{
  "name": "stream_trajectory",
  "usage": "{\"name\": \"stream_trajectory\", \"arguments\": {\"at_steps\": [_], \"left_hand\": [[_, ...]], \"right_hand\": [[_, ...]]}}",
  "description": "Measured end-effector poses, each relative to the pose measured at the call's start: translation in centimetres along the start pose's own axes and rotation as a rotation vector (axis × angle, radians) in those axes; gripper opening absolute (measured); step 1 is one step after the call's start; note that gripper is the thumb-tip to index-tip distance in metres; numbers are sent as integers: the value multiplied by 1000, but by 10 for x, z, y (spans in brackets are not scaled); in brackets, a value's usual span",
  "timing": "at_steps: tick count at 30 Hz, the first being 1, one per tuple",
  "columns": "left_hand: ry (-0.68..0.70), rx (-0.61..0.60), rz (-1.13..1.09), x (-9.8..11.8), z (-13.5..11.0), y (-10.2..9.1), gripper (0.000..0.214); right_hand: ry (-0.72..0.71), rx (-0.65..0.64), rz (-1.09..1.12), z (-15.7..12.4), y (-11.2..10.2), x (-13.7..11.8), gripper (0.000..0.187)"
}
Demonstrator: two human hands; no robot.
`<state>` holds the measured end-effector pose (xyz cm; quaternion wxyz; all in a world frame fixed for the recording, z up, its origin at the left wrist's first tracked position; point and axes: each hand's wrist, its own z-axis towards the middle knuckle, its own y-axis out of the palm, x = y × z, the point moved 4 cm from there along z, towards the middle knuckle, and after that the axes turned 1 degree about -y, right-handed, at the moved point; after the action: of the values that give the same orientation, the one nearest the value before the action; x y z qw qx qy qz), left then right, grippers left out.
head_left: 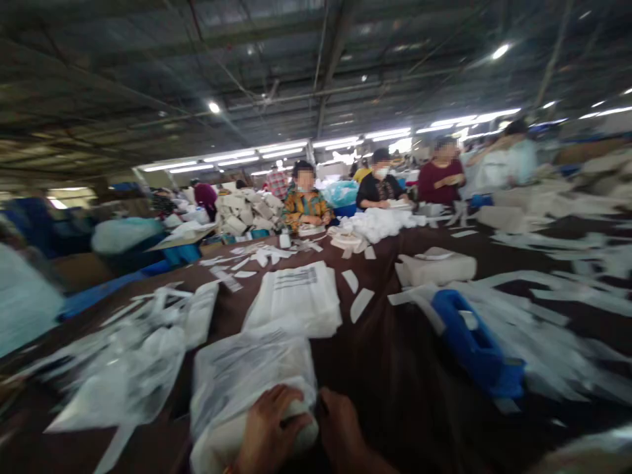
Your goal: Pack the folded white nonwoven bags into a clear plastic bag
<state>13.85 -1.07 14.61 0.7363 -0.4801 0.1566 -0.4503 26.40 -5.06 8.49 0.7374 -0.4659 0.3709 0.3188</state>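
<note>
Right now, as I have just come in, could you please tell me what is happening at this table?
A person is handling a pale bundle partly covered by clear plastic on the dark table. The left grip holds its near right corner; the right grip is close beside it, but blur hides whether it touches. Just beyond lies a pale stack with dark print, and a blue dispenser lies to the right. Across the table are other people.
</note>
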Motion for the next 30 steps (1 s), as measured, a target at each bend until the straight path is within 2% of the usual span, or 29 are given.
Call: {"name": "stream_trajectory", "arguments": {"at_steps": [1,3,5,7,9,11,14,16,18,21,24,26,28,30], "left_hand": [[-75,-4,-20,-3,-6,-7,15],[-172,-19,-58,0,-3,-5,12],[-193,-57,-73,12,10,11,14],[-202,-102,-102,26,22,32,23],[-241,-159,-145,38,29,50,42],[-301,-221,-151,45,30,61,53],[-331,-292,-91,49,25,70,40],[-290,-336,-63,51,20,76,35],[-250,-390,-46,54,15,83,35],[-222,-457,-20,57,12,91,32],[-241,-464,17,57,15,91,32],[-250,-468,43,56,17,89,33],[-231,-462,61,58,14,87,35],[-184,-432,77,64,6,86,37]], "right_hand": [[-15,-20,-58,-6,6,4,33],[-86,-5,-203,-17,1,13,36],[-155,74,-296,-24,-19,23,39],[-160,166,-330,-30,-42,32,41],[-111,232,-351,-35,-61,42,41],[-43,234,-402,-39,-72,53,38],[44,80,-586,-41,-74,71,28],[65,-68,-686,-41,-72,78,21],[86,-153,-728,-37,-70,80,14],[159,-200,-742,-23,-69,75,20],[198,-275,-718,-8,-63,74,27],[191,-276,-671,-3,-60,76,27],[166,-195,-550,-5,-64,80,22],[115,-25,-408,-10,-75,80,20]]}}
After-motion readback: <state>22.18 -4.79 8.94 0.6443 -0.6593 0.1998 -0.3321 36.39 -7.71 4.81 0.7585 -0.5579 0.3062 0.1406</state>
